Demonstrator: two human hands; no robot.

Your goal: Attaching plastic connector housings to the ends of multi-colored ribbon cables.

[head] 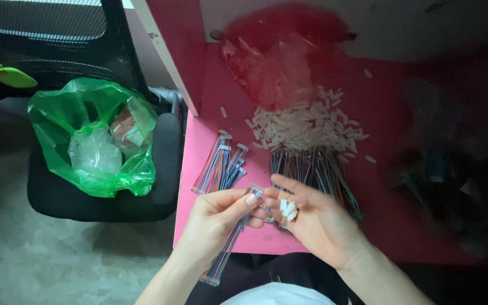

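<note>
My left hand [217, 220] pinches the top end of a multicoloured ribbon cable [228, 243], which hangs down toward my lap with a white connector at its lower end. My right hand [312, 217] is palm up beside it, fingers loosely curled around several small white plastic connectors [288, 209]; its fingertips touch the cable's upper end. Both hands hover over the near edge of a pink table [210, 147].
A pile of finished multicoloured cables [221, 166] lies left on the table. Loose wire bundles [317, 169] and a heap of white connectors [306, 124] lie ahead, beside a clear plastic bag [278, 68]. A green plastic bag [94, 135] sits on a black office chair [159, 169] at left.
</note>
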